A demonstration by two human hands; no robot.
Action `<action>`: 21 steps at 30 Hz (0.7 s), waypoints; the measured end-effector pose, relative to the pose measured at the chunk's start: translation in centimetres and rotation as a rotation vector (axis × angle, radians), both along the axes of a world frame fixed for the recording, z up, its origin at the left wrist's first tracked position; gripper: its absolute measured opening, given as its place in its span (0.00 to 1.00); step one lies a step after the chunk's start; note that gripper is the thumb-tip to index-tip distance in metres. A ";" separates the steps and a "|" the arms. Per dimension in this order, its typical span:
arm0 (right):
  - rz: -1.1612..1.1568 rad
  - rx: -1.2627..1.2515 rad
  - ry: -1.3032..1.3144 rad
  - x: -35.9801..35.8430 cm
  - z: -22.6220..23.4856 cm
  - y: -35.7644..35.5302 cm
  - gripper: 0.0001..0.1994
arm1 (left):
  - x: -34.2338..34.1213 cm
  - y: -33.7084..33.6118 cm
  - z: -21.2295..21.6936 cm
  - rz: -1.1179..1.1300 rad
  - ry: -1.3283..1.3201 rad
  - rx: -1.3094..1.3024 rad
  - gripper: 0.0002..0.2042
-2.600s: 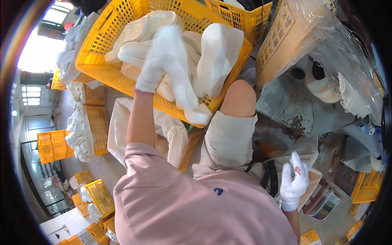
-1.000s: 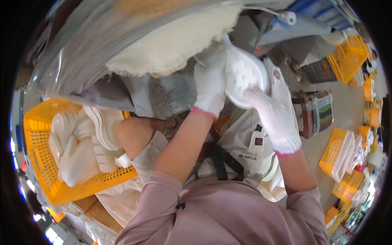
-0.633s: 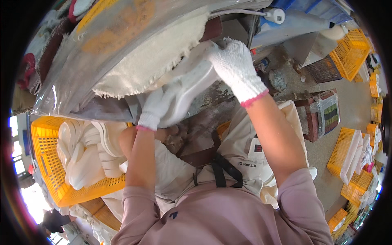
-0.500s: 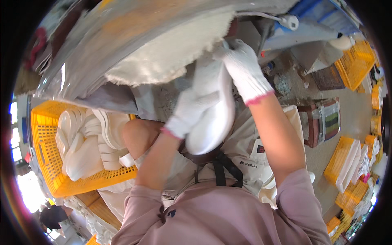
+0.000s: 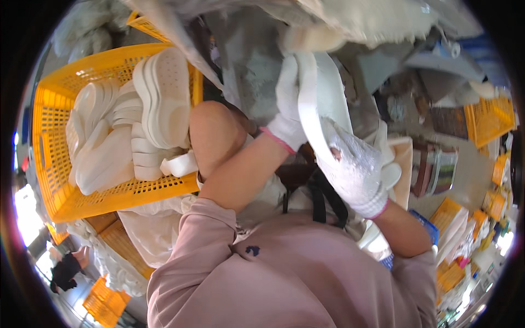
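Soles (image 5: pixel 101 161), white to cream, lay packed in a yellow crate (image 5: pixel 128 200) at the left, its walls pierced with slots. One stack (image 5: pixel 167 104), its top sole dotted with small holes, leaned at the crate's right side, and a small white piece (image 5: pixel 181 165) rested at the near rim. Below the crate hung pale cloth (image 5: pixel 150 232), with an orange crate (image 5: pixel 106 302) at the lower left. Just right of the yellow crate showed a bare knee (image 5: pixel 216 126).

Next came the left hand (image 5: pixel 288 106), in a white knit glove with a pink cuff, grasping a white sole (image 5: pixel 313 104) along its left edge. That sole was raised in front of the torso, tilted, one long rim turned toward the viewer, with both hands touching it. The right hand (image 5: pixel 355 164), gloved alike, clasped its lower end; a tear in the glove bared a patch of finger, while the fingertips were hidden.

Above, a shaggy off-white cloth (image 5: pixel 377 22) hung blurred, near the sole's upper end. Farther right stood a reddish-brown stool (image 5: pixel 424 169), well apart from the hands, then another yellow crate (image 5: pixel 489 123) near the right rim.
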State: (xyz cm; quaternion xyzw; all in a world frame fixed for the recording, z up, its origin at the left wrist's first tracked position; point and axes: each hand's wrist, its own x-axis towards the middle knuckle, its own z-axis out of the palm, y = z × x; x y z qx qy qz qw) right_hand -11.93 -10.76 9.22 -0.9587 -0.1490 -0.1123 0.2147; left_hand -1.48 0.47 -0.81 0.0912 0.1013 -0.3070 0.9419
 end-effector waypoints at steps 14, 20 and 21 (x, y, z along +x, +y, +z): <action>-0.088 0.004 -0.042 5.4 -1.1 0.2 0.10 | 5.1 -0.4 -3.2 0.087 0.147 0.453 0.22; -0.215 0.016 -0.113 8.5 -2.0 1.1 0.09 | 5.0 -2.5 -5.8 0.500 -0.871 1.439 0.16; -0.210 0.055 -0.119 8.6 -1.6 1.4 0.09 | 4.6 -2.7 -6.6 0.457 -0.713 1.160 0.18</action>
